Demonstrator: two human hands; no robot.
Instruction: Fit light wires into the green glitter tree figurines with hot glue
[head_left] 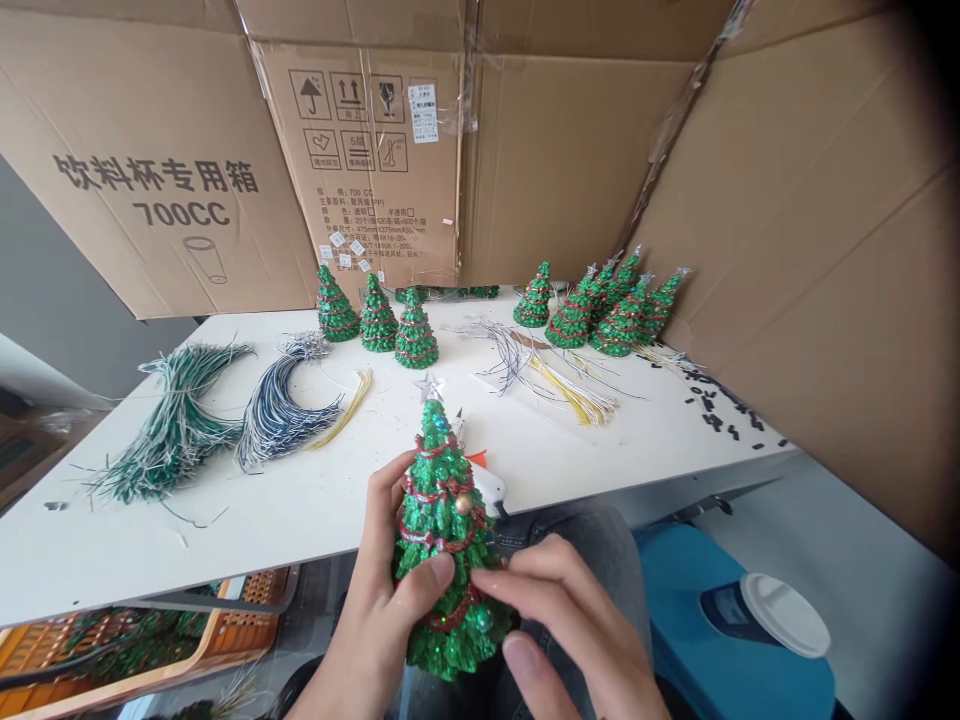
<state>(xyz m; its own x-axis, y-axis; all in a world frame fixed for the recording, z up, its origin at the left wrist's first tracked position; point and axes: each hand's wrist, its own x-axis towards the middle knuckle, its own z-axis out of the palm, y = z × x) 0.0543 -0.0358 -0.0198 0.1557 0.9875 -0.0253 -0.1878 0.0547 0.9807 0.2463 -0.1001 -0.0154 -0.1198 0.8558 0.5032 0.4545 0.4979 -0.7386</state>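
Cardboard boxes (555,150) back the white table (300,510). The left hand (382,595) closes around the green tree (437,520), thumb across its front; the right hand (581,620), loosely curled with thumb and fingers parted, appears to touch its right side. Held upright between both, its star (430,389) points toward three similar trees (379,315).

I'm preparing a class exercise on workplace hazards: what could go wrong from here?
1. The Christmas tree is held over the lap, mainly by the left hand; if that grip slipped, it might drop and its clear star could break.
2. Loose black pieces lie near the right end of the table; a bump might scatter some onto the floor.
3. The lidded cup on the blue seat could be knocked over.
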